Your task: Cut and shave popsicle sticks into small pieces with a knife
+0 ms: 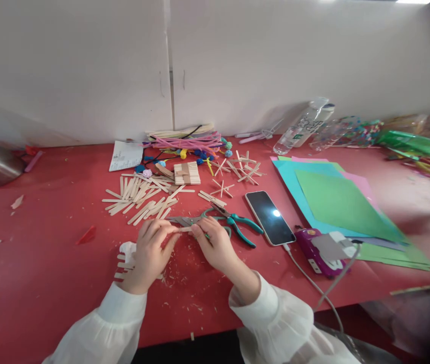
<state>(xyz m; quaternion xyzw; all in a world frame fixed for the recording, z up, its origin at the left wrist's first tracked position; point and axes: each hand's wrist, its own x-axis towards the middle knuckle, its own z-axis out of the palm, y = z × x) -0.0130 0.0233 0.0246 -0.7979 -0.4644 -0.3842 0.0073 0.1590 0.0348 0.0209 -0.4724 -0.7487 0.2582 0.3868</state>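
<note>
My left hand [150, 250] and my right hand [215, 245] meet low on the red table [48, 263], each pinching one end of a short wooden craft stick [185, 229]. Both hands have their fingers closed round it. Scissors [184, 220] lie just beyond the stick, and teal-handled pliers [239, 222] lie right of my right hand. Under my left hand sits a small frame of glued sticks [124, 263] on a white scrap. Wood shavings litter the table around my wrists.
Loose craft sticks [139, 194], a glued stick panel [186, 173] and stick stars [245, 169] lie further back with pipe cleaners [188, 142]. A phone [270, 217] with cable, a purple device [319, 250], coloured paper sheets [336, 202] and a plastic bottle [301, 126] fill the right side.
</note>
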